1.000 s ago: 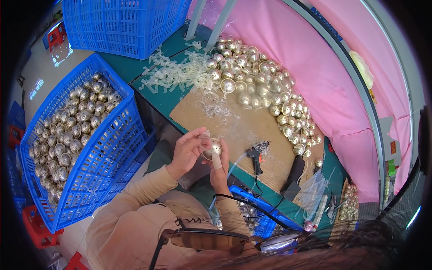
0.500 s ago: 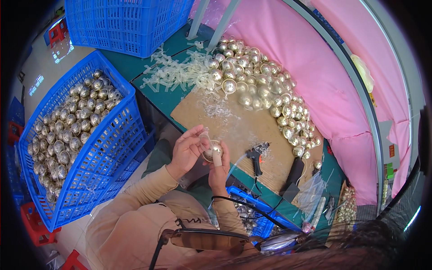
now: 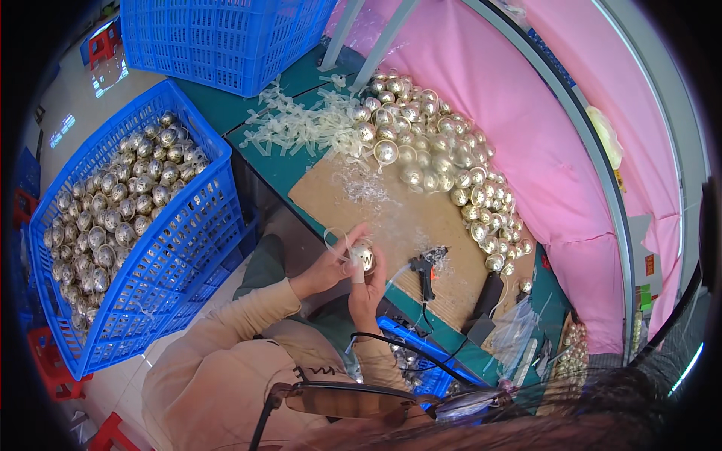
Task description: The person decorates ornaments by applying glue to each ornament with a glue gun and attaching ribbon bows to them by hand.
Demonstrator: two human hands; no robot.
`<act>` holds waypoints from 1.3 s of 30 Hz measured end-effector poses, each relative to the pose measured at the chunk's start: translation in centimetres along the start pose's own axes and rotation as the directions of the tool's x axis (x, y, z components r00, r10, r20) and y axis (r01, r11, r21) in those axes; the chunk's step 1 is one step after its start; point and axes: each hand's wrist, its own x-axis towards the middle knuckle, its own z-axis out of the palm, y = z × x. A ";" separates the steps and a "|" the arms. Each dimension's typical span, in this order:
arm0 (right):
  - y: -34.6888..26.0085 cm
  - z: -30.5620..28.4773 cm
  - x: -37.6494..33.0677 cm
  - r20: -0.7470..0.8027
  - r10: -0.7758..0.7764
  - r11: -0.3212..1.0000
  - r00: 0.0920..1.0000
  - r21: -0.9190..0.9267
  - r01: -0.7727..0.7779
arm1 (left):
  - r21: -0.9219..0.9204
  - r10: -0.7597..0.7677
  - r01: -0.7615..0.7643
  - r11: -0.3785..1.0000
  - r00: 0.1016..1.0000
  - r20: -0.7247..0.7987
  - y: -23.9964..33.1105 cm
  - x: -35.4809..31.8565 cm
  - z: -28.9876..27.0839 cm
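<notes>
In front of my body, my right hand point(image 3: 367, 297) grips a silvery-gold ball point(image 3: 366, 261) from the right side, a pale wrap around one of its fingers. My left hand point(image 3: 323, 272) comes in from the left, its fingers closed against the ball's upper side. A thin translucent band point(image 3: 326, 237) loops out beside the left fingers; where it meets the ball is hidden. A black glue gun point(image 3: 425, 276) lies to the right of my hands on a brown cardboard sheet point(image 3: 323, 192).
Many similar balls point(image 3: 421, 128) are heaped at the back of the green table point(image 3: 259, 156), beside a pile of translucent strips point(image 3: 301, 124). A blue crate point(image 3: 192, 188) full of balls stands at left; another blue crate point(image 3: 226, 45) is behind it. Pink cloth point(image 3: 556, 173) borders the right.
My left fingers have shifted rightward onto the top of the ball, and the translucent band now stands out as a loop. The ball has turned slightly in my right hand.
</notes>
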 end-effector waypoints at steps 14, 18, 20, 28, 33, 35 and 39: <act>-2.5 1.6 -0.5 -0.051 0.160 0.973 0.986 0.178 -0.149 | 0.188 0.070 -0.030 0.982 0.974 -0.214 0.5 0.4 0.2; -3.4 -2.1 -1.1 -0.014 0.344 0.936 0.939 0.077 -0.342 | 0.097 0.013 0.003 0.995 0.985 -0.170 -0.8 0.3 -0.8; -2.6 -5.2 -0.2 -0.130 0.095 0.923 0.987 -0.360 -0.137 | 0.139 0.008 0.019 0.990 0.982 -0.190 -0.3 0.4 -0.6; 0.3 -15.4 2.2 -0.115 -0.037 0.385 0.993 -0.918 -0.092 | 0.284 0.127 -0.092 0.954 0.986 -0.108 1.0 0.8 -1.6; 0.0 -15.3 3.3 -0.176 0.026 0.446 0.984 -0.879 -0.169 | 0.238 0.025 -0.003 0.971 0.996 -0.086 0.9 0.8 -2.1; 1.1 -16.3 3.5 -0.192 0.061 0.413 0.979 -0.889 -0.200 | 0.254 0.034 -0.012 0.967 0.996 -0.083 1.0 0.7 -2.1; 1.0 -17.4 4.3 -0.142 0.264 0.597 0.954 -0.753 -0.277 | 0.262 0.017 0.003 0.965 0.997 -0.077 1.0 0.9 -2.5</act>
